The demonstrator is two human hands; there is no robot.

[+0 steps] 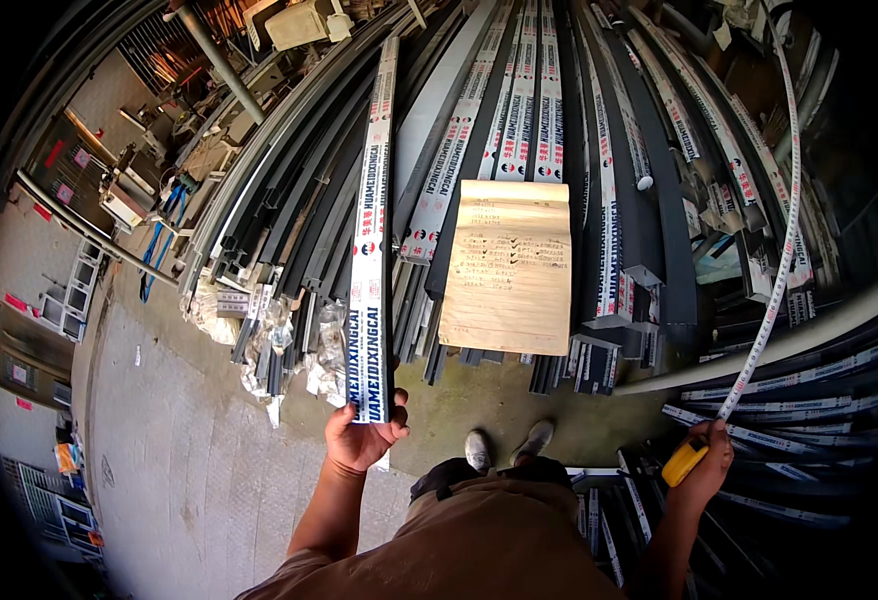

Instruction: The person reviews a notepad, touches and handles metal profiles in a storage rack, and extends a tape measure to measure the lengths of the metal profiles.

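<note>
**Two hands busy: one on a long metal bar, one on a tape measure**

Head view, looking down at a stack of long bars.

- Left hand: fingers wrapped tight around the near end of a long bar. The bar is dark with a white printed film strip down its face. It runs straight away from the person, up over the pile, and its far end sits near the top of the frame. The near end is lifted off the concrete floor, just above the hand.
- Right hand: closed around a yellow tape measure, thumb on top of the case. The white tape blade is pulled out a long way and arcs up the right side of the frame, over the bars there, toward the top edge.
- Between the hands, further out: a tan notepad with handwritten lines lies flat on the pile of bars, touching them and well apart from both hands.
- The pile is mostly dark bars, many with the same white film strips, ends pointing at the person. Crumpled clear plastic wrap lies at the bar ends, left of the held bar.
- The person's grey shoes stand on the floor below the notepad.
- More bars lie low on the right, under the right forearm.
</note>
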